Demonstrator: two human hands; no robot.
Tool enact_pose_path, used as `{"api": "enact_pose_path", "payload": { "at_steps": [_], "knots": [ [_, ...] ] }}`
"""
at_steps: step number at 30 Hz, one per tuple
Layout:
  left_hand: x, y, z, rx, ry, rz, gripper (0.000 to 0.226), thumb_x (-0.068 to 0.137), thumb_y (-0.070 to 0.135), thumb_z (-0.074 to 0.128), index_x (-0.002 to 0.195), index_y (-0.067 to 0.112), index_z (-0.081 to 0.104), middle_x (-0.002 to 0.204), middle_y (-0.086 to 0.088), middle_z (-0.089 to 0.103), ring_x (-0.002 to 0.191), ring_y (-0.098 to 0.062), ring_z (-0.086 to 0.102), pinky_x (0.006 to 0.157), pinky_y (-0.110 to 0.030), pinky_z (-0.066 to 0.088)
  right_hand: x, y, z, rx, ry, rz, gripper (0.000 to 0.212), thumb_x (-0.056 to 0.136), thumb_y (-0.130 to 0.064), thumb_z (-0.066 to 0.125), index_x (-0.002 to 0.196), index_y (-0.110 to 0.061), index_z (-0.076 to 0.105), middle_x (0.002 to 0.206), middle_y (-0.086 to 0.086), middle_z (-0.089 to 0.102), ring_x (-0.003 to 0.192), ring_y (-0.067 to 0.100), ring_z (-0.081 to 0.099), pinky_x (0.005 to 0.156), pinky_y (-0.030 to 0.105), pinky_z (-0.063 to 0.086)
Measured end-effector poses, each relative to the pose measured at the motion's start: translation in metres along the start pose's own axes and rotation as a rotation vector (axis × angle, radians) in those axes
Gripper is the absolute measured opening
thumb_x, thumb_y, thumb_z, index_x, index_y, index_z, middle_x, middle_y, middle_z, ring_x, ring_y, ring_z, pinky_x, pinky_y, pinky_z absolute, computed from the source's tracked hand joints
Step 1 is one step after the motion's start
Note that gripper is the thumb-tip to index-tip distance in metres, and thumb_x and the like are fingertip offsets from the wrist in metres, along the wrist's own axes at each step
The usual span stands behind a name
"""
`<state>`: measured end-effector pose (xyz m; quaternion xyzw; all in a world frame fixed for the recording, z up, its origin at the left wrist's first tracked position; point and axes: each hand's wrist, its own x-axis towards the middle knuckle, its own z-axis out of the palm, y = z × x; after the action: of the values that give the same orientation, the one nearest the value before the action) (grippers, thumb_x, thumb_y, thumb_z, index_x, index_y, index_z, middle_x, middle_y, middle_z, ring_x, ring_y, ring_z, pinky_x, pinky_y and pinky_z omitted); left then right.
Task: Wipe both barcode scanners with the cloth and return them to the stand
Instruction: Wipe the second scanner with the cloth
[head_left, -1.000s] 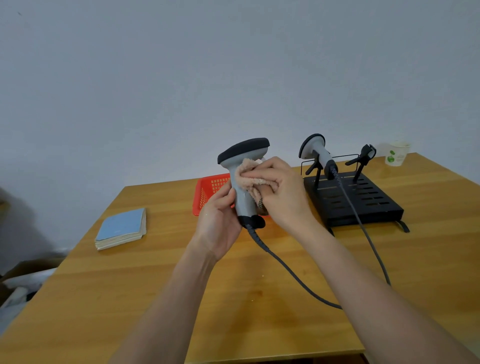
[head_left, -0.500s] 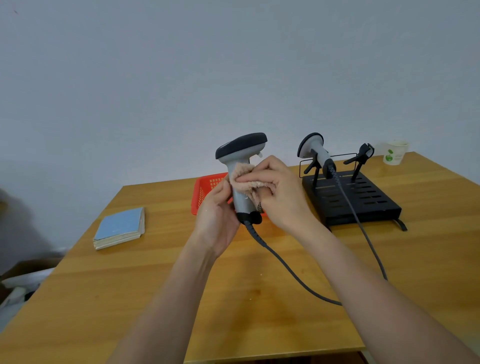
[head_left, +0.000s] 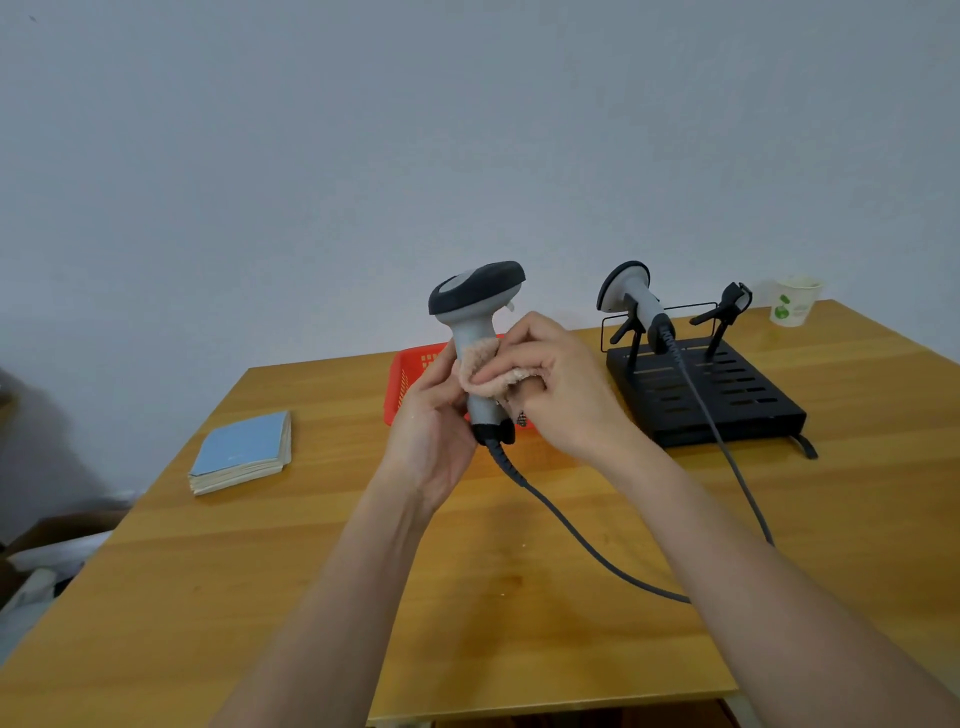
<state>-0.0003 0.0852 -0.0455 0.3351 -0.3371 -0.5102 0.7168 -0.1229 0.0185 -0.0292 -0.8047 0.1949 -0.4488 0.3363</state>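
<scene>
I hold a grey barcode scanner (head_left: 475, 306) with a black head upright above the table's middle. My left hand (head_left: 434, 431) grips its handle from the left. My right hand (head_left: 550, 387) holds a beige cloth (head_left: 485, 371) wrapped around the handle. The scanner's dark cable (head_left: 576, 540) trails down onto the table. A second grey scanner (head_left: 636, 296) sits in the left cradle of the black stand (head_left: 727, 400) at the right; the stand's right cradle (head_left: 724, 306) holds nothing.
A red plastic basket (head_left: 410, 376) stands behind my hands. A blue-covered notebook (head_left: 241, 452) lies at the left of the wooden table (head_left: 260, 597). A paper cup (head_left: 795, 301) stands at the far right corner. The second scanner's cable (head_left: 737, 467) runs across the table.
The cloth in my right hand has slid down from just under the scanner's head to the middle of the handle. The scanner's head has tilted slightly toward me.
</scene>
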Motion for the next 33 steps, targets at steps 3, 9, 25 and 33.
{"api": "enact_pose_path", "payload": {
  "at_steps": [3, 9, 25, 33],
  "knots": [
    [0.001, 0.0, 0.0, 0.017, 0.007, -0.006, 0.043, 0.099, 0.004, 0.038, 0.14, 0.01, 0.049, 0.121, -0.015, 0.063, 0.108, -0.031, 0.062, 0.087, -0.05, 0.054, 0.006, 0.0, -0.005, 0.078, 0.063, 0.057, 0.045, 0.076, 0.018, 0.053, 0.081, -0.021, 0.075, 0.089, -0.002, 0.054, 0.083, 0.008, 0.054, 0.064, 0.015, 0.046],
    [0.004, 0.002, 0.001, 0.003, 0.017, 0.005, 0.044, 0.097, 0.006, 0.041, 0.139, 0.014, 0.052, 0.126, -0.014, 0.061, 0.119, -0.031, 0.054, 0.107, -0.057, 0.037, 0.008, -0.006, 0.003, 0.051, 0.09, -0.008, 0.036, 0.086, 0.004, 0.058, 0.098, -0.025, 0.075, 0.092, -0.01, 0.053, 0.092, 0.004, 0.055, 0.078, 0.02, 0.05],
    [0.004, 0.004, 0.0, -0.039, 0.094, 0.008, 0.039, 0.098, 0.028, 0.048, 0.126, 0.003, 0.059, 0.112, -0.016, 0.065, 0.113, -0.036, 0.058, 0.096, -0.053, 0.049, 0.006, -0.006, 0.004, -0.049, -0.031, -0.041, 0.038, 0.081, 0.012, 0.057, 0.091, -0.018, 0.077, 0.092, -0.002, 0.052, 0.088, 0.004, 0.049, 0.069, 0.007, 0.041],
    [0.005, 0.007, 0.001, 0.043, 0.059, 0.043, 0.023, 0.102, 0.021, 0.044, 0.115, 0.011, 0.06, 0.096, -0.007, 0.069, 0.089, -0.024, 0.066, 0.071, -0.039, 0.058, 0.011, 0.001, -0.004, 0.047, 0.012, 0.018, 0.055, 0.073, 0.019, 0.044, 0.085, -0.025, 0.075, 0.09, -0.002, 0.053, 0.087, 0.013, 0.055, 0.07, 0.028, 0.049]
  ]
}}
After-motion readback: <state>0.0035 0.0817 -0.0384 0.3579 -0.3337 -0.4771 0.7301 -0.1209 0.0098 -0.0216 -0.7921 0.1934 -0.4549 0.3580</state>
